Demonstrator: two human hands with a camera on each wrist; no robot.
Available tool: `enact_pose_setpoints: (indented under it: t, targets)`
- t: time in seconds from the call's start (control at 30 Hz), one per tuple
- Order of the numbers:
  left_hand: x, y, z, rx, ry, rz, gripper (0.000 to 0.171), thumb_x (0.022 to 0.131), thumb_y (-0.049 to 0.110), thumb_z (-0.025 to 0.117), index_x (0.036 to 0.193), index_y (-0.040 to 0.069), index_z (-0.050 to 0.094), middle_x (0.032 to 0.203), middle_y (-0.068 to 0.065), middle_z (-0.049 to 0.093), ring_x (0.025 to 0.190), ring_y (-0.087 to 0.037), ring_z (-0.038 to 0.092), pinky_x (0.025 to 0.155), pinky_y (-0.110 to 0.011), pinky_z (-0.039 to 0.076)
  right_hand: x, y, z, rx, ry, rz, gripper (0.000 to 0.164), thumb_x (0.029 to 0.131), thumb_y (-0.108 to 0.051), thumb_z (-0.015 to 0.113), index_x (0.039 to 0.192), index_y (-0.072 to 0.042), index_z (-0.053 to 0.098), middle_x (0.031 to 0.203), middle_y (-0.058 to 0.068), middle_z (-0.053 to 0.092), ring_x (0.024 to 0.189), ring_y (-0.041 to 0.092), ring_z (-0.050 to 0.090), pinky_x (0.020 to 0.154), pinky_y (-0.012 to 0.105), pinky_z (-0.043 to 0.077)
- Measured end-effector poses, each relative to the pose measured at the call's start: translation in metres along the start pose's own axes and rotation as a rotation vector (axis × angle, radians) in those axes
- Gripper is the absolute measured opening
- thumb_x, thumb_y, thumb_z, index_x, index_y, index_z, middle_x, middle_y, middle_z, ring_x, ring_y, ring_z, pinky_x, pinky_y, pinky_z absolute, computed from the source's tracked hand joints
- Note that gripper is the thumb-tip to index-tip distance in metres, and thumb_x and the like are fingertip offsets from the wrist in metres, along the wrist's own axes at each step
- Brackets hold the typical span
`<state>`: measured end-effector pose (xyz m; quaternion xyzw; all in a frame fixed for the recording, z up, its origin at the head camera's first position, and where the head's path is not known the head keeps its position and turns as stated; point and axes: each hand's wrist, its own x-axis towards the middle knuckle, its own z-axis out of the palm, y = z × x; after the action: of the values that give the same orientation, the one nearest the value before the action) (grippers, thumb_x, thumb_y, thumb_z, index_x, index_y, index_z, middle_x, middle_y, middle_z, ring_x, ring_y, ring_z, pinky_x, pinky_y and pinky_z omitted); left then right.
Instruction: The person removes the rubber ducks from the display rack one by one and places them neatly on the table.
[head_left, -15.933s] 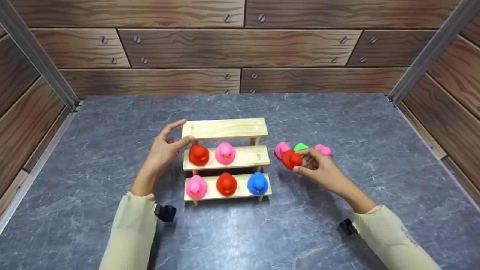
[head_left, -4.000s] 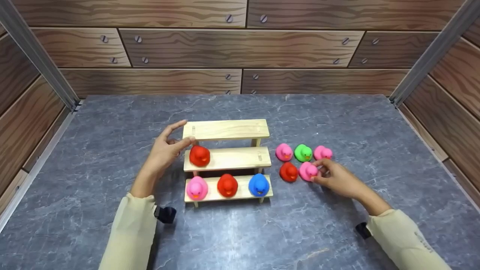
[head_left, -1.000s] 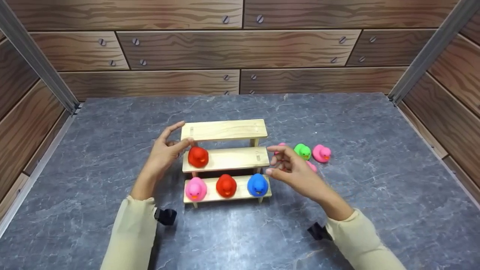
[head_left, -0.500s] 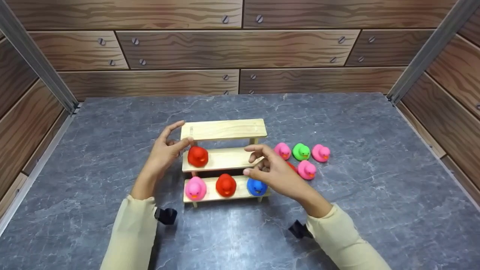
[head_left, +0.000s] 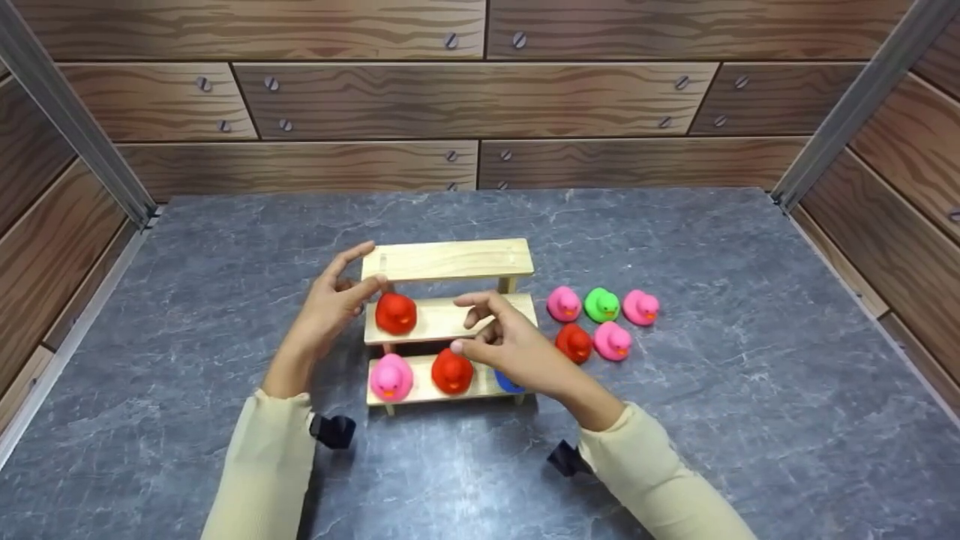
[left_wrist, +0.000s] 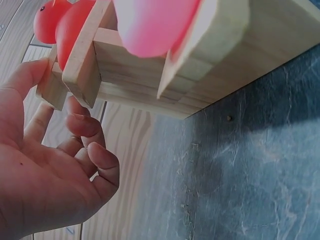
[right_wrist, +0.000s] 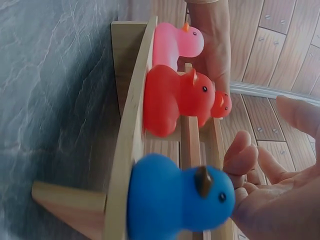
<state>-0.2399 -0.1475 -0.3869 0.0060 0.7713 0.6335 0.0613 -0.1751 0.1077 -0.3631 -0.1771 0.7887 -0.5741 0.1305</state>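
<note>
In the head view, a three-tier wooden display stand (head_left: 450, 259) sits mid-table. My left hand (head_left: 322, 307) pinches the left end of its top tier between thumb and forefinger. On the middle tier's left end is a red rubber duck (head_left: 396, 313). The bottom tier carries a pink duck (head_left: 391, 377), another red duck (head_left: 452, 370) and a blue duck (right_wrist: 160, 200), which my right hand partly covers in the head view. Holding nothing, my right hand (head_left: 517, 352) hovers over the right half of the lower tiers, fingers loosely bent.
Right of the stand, several ducks form two rows on the grey marbled table (head_left: 720, 375): pink (head_left: 564, 304), green (head_left: 602, 305) and pink (head_left: 641, 307) behind, red (head_left: 574, 343) and pink (head_left: 613, 341) in front. Wood-patterned walls (head_left: 480, 97) enclose the table.
Earlier my right hand held a red duck; that duck and the middle tier's pink one now stand on the table. Lately the empty right hand moved left over the stand. My left hand stayed put.
</note>
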Motion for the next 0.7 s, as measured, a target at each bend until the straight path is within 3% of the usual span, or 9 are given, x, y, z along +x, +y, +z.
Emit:
enact_pose_setpoints:
  t: [0.3, 0.7]
  targets:
    - [0.002, -0.001, 0.003, -0.011, 0.034, 0.003, 0.057, 0.091, 0.026, 0.068, 0.143, 0.022, 0.045, 0.076, 0.003, 0.056, 0.061, -0.007, 0.042, 0.055, -0.018, 0.033, 0.014, 0.001, 0.009, 0.005, 0.008, 0.017, 0.054, 0.087, -0.019, 0.067, 0.136, -0.007, 0.046, 0.112, 0.010, 0.047, 0.081, 0.016, 0.050, 0.072, 0.028, 0.041]
    - [-0.002, -0.001, -0.001, 0.090, 0.014, 0.027, 0.056, 0.092, 0.037, 0.064, 0.143, 0.026, 0.044, 0.079, -0.003, 0.052, 0.060, -0.008, 0.040, 0.054, -0.022, 0.032, 0.025, -0.001, 0.024, -0.042, -0.003, 0.000, 0.053, 0.088, -0.021, 0.068, 0.134, -0.005, 0.047, 0.115, 0.013, 0.046, 0.085, 0.016, 0.051, 0.078, 0.028, 0.042]
